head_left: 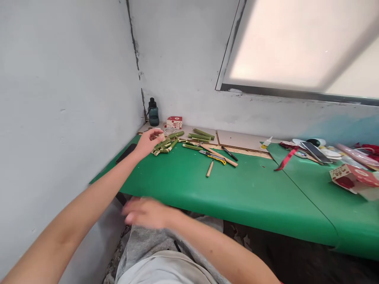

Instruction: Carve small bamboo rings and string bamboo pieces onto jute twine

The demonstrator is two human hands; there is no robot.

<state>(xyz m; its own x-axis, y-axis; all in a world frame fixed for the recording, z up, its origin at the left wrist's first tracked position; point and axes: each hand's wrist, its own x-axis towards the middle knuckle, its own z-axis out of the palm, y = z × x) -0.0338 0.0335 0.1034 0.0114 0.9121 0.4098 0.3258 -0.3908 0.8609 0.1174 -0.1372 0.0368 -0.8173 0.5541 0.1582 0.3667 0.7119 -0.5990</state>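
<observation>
My left hand (pixel 147 143) reaches to the far left of the green table, its thumb and fingers closed around a small pale piece (pixel 161 137). Just beside and below it lies a pile of cut green stalk pieces (pixel 166 146). Over my lap, in front of the table edge, my right hand (pixel 145 213) is smeared by motion, and I cannot make out anything in it. Nearer the middle lie a yellow utility knife (pixel 217 157), a wooden stick (pixel 220 155), a short wooden-handled tool (pixel 209 169) and a black pen (pixel 229 153).
A dark water bottle (pixel 153 113) and a red-and-white box (pixel 174 122) stand at the back left. More green stalks (pixel 203 134) lie behind the knife. To the right are a glue bottle (pixel 266 142), a red ribbon (pixel 286 159), a phone (pixel 315 152) and an open box (pixel 353 177).
</observation>
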